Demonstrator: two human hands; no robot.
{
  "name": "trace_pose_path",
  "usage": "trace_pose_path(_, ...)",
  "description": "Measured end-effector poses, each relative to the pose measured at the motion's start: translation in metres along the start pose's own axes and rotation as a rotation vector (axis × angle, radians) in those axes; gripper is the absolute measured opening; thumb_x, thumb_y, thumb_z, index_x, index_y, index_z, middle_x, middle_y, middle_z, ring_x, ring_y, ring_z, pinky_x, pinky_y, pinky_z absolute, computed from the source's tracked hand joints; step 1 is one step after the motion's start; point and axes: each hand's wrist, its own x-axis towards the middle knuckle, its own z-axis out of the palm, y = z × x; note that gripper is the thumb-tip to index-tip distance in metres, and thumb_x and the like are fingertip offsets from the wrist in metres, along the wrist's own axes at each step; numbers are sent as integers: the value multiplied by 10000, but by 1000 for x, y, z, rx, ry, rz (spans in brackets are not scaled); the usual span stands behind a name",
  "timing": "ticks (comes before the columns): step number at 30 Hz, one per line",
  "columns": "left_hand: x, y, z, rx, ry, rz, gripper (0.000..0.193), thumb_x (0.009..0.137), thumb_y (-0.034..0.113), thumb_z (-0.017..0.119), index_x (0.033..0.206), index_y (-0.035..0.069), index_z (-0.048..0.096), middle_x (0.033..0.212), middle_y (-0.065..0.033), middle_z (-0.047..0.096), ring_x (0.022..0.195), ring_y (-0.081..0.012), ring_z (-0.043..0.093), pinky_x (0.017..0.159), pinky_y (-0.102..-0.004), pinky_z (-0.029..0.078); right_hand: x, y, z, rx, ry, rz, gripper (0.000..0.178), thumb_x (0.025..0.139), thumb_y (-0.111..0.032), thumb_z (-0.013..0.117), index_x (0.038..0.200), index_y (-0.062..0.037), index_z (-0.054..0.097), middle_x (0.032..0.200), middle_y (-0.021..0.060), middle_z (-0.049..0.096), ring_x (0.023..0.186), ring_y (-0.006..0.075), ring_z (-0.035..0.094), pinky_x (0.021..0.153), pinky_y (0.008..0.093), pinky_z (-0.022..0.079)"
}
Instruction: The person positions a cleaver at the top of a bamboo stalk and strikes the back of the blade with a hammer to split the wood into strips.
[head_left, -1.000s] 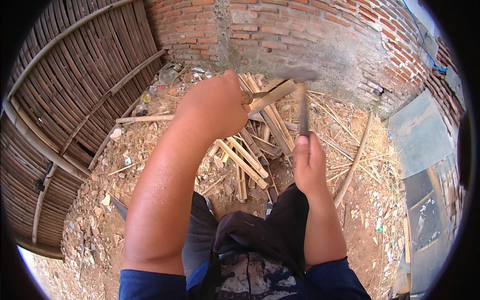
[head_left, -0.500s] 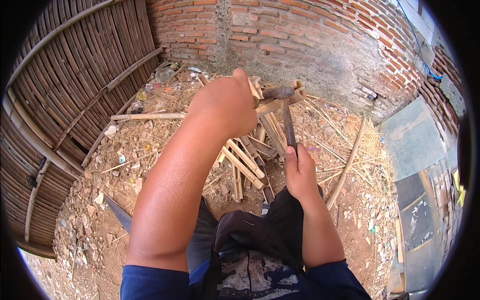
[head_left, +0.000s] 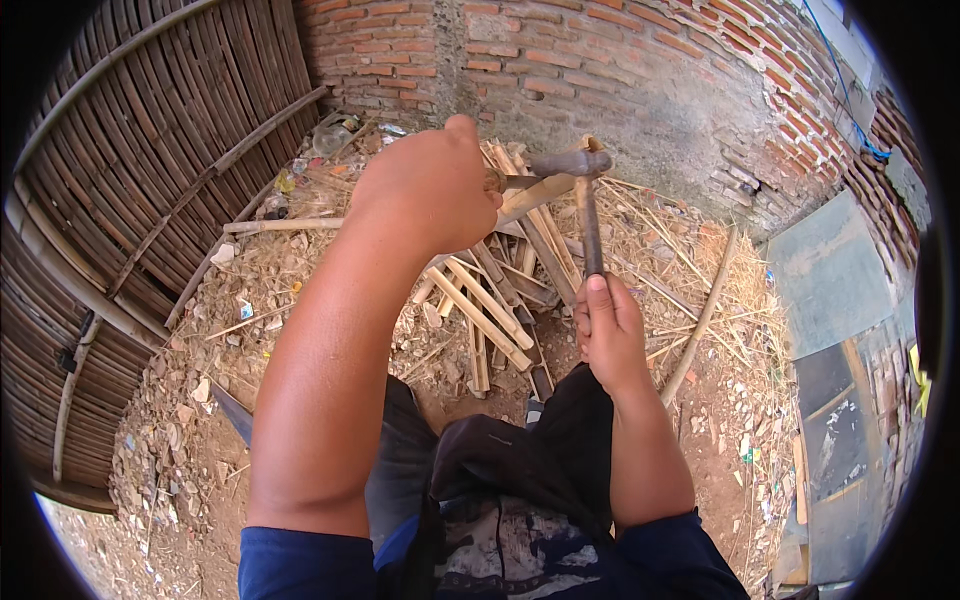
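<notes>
My left hand (head_left: 428, 190) is closed in a fist, with the handle of a knife in it. A short stretch of the knife's dark blade (head_left: 520, 182) shows right of the fist, against a split bamboo piece (head_left: 541, 196). My right hand (head_left: 613, 332) grips a hammer (head_left: 591, 230) by the lower handle. The hammer's dark head lies across the view just over the blade and bamboo; whether it touches them I cannot tell. Below lies a pile of split bamboo strips (head_left: 486, 318), partly hidden by my left arm.
A brick wall (head_left: 560, 70) stands beyond the pile, and a bamboo-slat wall (head_left: 150, 150) on the left. Straw and rubble cover the ground. A long pole (head_left: 705, 310) lies at right, near leaning grey panels (head_left: 830, 275). Another blade (head_left: 232, 413) lies by my left elbow.
My right hand and the hammer have moved up and slightly right. My left fist has shifted a little up and left, so more of the blade shows.
</notes>
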Motion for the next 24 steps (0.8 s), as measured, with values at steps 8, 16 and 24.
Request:
trace_pose_path(8, -1, -4, 1, 5, 42, 24, 506, 884, 357, 779, 1210, 18, 594, 1073, -194, 722, 1062, -380, 694, 906, -478, 535, -2, -8, 15, 175, 361, -378, 412, 1134, -435, 373, 963, -75, 478, 693, -3, 457, 492, 67, 424, 453, 225, 386)
trace_pose_path(16, -3, -8, 5, -9, 35, -10, 500, 900, 366, 757, 1227, 25, 594, 1091, -192, 724, 1067, -382, 696, 903, -476, 540, -10, -16, 17, 60, 190, -210, 375, 1134, -397, 400, 982, -66, 490, 675, -22, 427, 493, 53, 388, 448, 219, 367)
trace_pose_path(24, -4, -3, 6, 12, 8, 36, 504, 896, 365, 754, 1243, 36, 594, 1095, -193, 724, 1078, -377, 694, 911, -486, 536, 20, 34, 26, -374, 136, -273, 345, 1115, -356, 480, 1013, -28, 511, 690, 29, 512, 571, 112, 528, 533, 308, 408)
